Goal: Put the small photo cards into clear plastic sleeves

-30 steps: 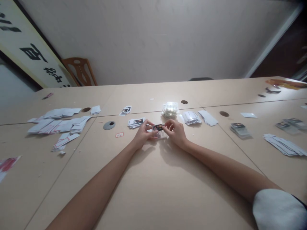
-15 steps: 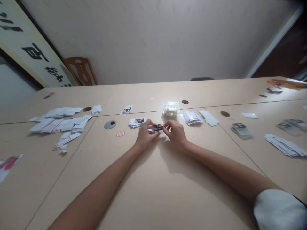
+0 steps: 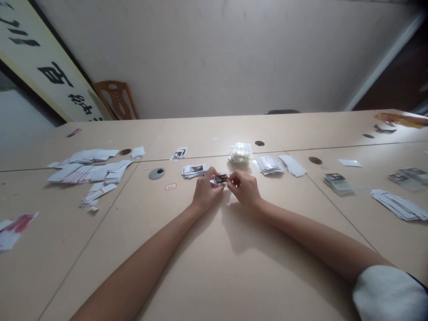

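A small dark picture card [image 3: 221, 179] is between my two hands, just above the table. My left hand [image 3: 207, 189] is closed around its left side, with fingers behind and thumb in front. My right hand [image 3: 245, 187] pinches its right edge between thumb and fingertips. Something clear shows under the card, but I cannot make out its shape. Beyond my hands stands a pile of clear plastic sleeves or cases [image 3: 240, 153]. To the left lies a stack of picture cards [image 3: 194, 170]; to the right, a stack of white-edged cards [image 3: 269, 165].
White paper slips [image 3: 87, 171] lie in piles at the left. On the right are cased cards [image 3: 338, 183] and a fan of white cards [image 3: 399, 205]. A round grommet [image 3: 157, 173] and a red-framed label [image 3: 170, 187] sit left of my hands. A wooden chair [image 3: 117, 100] stands behind the table.
The whole view has shifted slightly, so things appear a little further right. Both hands keep hold of the card, which is now tilted a bit differently and sits closer between the fingers.
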`<state>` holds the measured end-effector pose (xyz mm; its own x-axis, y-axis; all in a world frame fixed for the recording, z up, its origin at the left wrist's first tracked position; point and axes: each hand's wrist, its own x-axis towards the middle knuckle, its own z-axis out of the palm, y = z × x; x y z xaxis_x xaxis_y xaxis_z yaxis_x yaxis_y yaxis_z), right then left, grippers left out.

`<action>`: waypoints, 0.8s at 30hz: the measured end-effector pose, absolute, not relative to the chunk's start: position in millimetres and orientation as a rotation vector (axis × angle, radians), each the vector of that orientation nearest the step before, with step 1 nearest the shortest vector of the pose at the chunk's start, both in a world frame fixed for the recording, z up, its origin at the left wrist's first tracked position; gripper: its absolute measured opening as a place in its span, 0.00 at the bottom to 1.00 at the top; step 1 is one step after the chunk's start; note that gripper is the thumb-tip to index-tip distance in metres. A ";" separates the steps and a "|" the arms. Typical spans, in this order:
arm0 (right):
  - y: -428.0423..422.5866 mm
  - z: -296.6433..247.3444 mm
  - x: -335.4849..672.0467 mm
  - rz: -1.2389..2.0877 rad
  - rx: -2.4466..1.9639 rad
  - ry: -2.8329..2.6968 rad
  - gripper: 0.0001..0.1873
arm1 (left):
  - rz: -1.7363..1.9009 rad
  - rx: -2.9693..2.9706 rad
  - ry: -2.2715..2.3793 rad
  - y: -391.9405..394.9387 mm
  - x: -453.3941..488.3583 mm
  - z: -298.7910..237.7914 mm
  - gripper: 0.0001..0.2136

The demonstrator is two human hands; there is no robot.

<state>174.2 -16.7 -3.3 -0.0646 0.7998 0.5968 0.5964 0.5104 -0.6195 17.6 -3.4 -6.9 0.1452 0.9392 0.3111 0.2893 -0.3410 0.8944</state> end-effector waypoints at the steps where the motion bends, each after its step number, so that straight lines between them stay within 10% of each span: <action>1: -17.6 -2.9 173.4 0.262 -1.181 -1.752 0.07 | 1.217 1.750 1.189 -3.4 17.6 -7.1 0.13; 24: -31.4 -4.6 153.8 0.266 -1.189 -1.665 0.08 | 1.226 1.804 1.180 -0.2 14.5 -9.2 0.15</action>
